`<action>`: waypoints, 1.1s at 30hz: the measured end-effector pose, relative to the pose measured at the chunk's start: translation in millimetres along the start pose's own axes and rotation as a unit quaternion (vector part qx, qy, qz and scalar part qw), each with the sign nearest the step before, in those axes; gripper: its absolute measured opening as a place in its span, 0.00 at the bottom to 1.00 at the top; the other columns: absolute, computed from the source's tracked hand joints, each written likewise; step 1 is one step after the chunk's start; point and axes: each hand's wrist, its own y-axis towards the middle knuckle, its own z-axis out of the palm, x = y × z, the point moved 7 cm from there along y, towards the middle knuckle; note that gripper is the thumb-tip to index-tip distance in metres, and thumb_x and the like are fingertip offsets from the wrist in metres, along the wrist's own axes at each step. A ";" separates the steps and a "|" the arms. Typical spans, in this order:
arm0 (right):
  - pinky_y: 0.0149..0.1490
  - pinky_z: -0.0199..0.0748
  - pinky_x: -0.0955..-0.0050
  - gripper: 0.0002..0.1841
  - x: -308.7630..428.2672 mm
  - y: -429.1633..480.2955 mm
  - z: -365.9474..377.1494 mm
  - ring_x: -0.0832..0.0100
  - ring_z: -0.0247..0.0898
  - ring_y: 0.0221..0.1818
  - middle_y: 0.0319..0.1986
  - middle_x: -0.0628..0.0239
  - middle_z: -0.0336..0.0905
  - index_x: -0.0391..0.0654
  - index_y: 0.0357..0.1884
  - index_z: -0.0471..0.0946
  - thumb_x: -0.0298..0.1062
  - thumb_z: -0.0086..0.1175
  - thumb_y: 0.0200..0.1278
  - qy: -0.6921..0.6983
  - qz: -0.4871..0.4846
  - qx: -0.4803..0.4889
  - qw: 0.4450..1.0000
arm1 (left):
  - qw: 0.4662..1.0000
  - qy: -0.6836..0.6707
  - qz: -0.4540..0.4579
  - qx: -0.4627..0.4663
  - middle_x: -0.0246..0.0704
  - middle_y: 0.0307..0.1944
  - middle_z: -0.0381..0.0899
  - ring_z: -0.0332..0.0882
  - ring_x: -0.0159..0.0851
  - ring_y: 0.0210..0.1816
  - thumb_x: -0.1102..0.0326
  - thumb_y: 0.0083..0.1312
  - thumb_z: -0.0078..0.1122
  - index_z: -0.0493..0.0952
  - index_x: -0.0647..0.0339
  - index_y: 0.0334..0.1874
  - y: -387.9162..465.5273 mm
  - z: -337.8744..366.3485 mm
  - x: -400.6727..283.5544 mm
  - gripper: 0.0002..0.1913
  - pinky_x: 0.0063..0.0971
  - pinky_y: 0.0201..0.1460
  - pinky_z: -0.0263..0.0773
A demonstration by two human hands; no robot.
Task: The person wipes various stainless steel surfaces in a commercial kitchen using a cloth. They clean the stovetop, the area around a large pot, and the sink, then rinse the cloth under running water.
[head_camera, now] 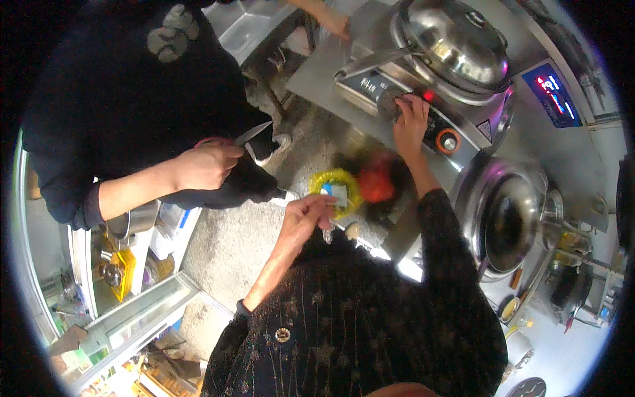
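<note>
My right hand (412,119) reaches to the front panel of an induction cooker (367,84), its fingertips at a dark round pad or knob (392,103); whether they grip it I cannot tell. My left hand (310,213) is held low before my body, fingers bent; whether it holds something is unclear. Beyond it, lower down, are a yellow plastic bag (325,178) around a pale item and a blurred red bag (377,178). A wok with a domed steel lid (451,39) sits on the cooker. A second, uncovered wok (511,228) stands to the right.
At left, a person in black (149,99) holds a knife (255,133). Another forearm (325,17) reaches in at the top. A lit display (553,94) is behind the cooker. Shelves hold a steel pot (131,221) and a yellow basket (124,273). A small bowl (509,308) sits lower right.
</note>
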 end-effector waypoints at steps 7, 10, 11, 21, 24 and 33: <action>0.54 0.72 0.63 0.21 22.4 -41.0 23.4 0.57 0.73 0.47 0.40 0.59 0.76 0.42 0.39 0.84 0.13 0.51 0.41 0.134 0.062 0.081 0.986 | 1.000 -0.003 0.019 -0.001 0.30 0.33 0.82 0.77 0.25 0.28 0.70 0.74 0.49 0.81 0.66 0.52 -10.6 -4.4 2.9 0.13 0.18 0.35 0.73; 0.55 0.72 0.68 0.23 26.6 -75.0 30.6 0.60 0.75 0.46 0.38 0.59 0.78 0.44 0.39 0.87 0.12 0.50 0.43 0.251 0.212 0.104 0.939 | 1.000 -0.016 0.018 -0.009 0.30 0.32 0.82 0.76 0.24 0.27 0.71 0.74 0.49 0.82 0.65 0.51 -14.5 -3.0 5.6 0.13 0.18 0.34 0.73; 0.56 0.71 0.70 0.23 27.4 -87.3 32.9 0.61 0.76 0.46 0.38 0.59 0.79 0.45 0.39 0.87 0.12 0.50 0.43 0.289 0.271 0.111 0.911 | 1.000 -0.009 0.011 -0.013 0.32 0.32 0.82 0.76 0.25 0.27 0.71 0.74 0.48 0.82 0.66 0.51 -15.7 -2.1 7.3 0.13 0.18 0.34 0.73; 0.53 0.73 0.76 0.23 36.7 -163.4 19.1 0.71 0.76 0.44 0.45 0.65 0.82 0.39 0.47 0.86 0.13 0.49 0.51 0.430 0.516 0.148 0.726 | 1.000 0.020 -0.001 0.012 0.31 0.32 0.83 0.77 0.24 0.27 0.70 0.75 0.48 0.81 0.66 0.52 -16.4 21.9 13.3 0.13 0.18 0.34 0.73; 0.51 0.75 0.74 0.22 29.2 -185.2 12.9 0.70 0.77 0.45 0.45 0.64 0.83 0.40 0.48 0.85 0.15 0.50 0.52 0.406 0.582 0.149 0.689 | 1.000 0.019 0.001 0.016 0.28 0.29 0.81 0.76 0.23 0.26 0.72 0.73 0.49 0.83 0.65 0.50 -14.3 30.2 13.9 0.13 0.16 0.31 0.72; 0.51 0.77 0.72 0.22 31.3 -199.2 -1.3 0.67 0.80 0.44 0.43 0.61 0.84 0.41 0.49 0.85 0.15 0.52 0.52 0.468 0.617 0.115 0.623 | 0.999 0.032 -0.005 0.040 0.28 0.30 0.81 0.76 0.23 0.27 0.71 0.73 0.48 0.82 0.65 0.51 -8.1 42.5 16.1 0.13 0.16 0.32 0.73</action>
